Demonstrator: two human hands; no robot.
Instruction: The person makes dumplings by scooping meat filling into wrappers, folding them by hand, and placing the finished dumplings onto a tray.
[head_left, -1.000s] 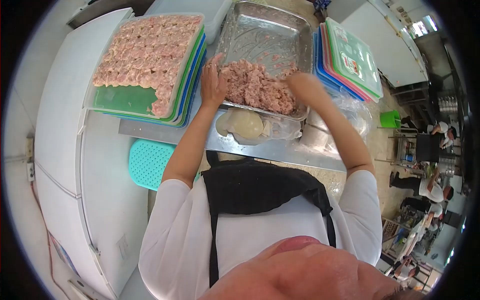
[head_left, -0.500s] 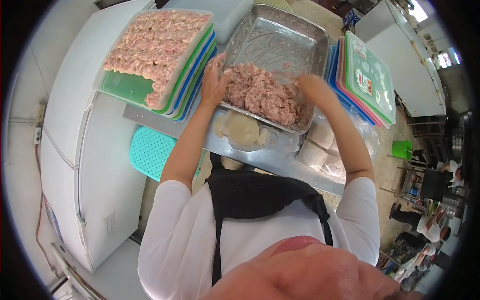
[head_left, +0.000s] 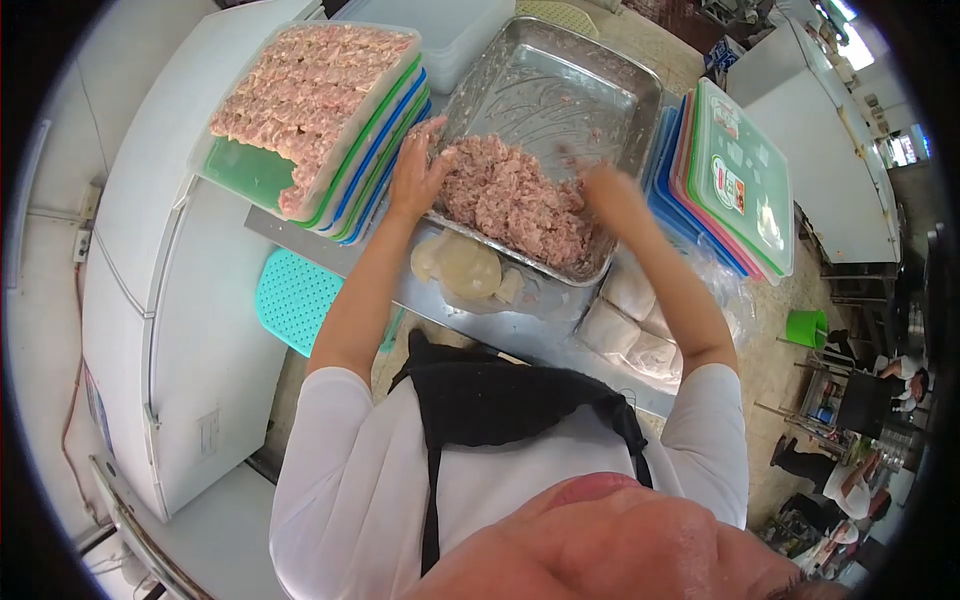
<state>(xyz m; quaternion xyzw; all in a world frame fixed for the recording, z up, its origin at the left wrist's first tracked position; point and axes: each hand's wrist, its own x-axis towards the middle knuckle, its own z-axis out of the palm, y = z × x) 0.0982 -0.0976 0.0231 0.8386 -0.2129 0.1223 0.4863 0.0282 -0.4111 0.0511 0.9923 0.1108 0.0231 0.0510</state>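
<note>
Pinkish ground meat (head_left: pixel 515 200) is heaped in the near part of a deep metal pan (head_left: pixel 560 62), whose far floor is smeared with residue. My left hand (head_left: pixel 414 172) is at the pan's left rim, thumb and fingers apart; whether it touches the rim is unclear. At the right side of the meat is my right hand (head_left: pixel 608 198), its fingers blurred by motion, so what they hold cannot be made out. Pale round dough wrappers (head_left: pixel 468 268) lie on the metal table (head_left: pixel 450 318) just in front of the pan.
Left of the pan, stacked lidded containers carry an open tray of meat portions (head_left: pixel 310 90) in rows. Colored lidded containers (head_left: pixel 740 170) stand at the right. Plastic-wrapped packs (head_left: pixel 625 325) lie near the front edge. A turquoise perforated stool (head_left: pixel 298 300) stands below; people work far right.
The view has shifted slightly. My right hand has moved a little nearer to me along the meat's right side; my left hand stays by the pan's left rim.
</note>
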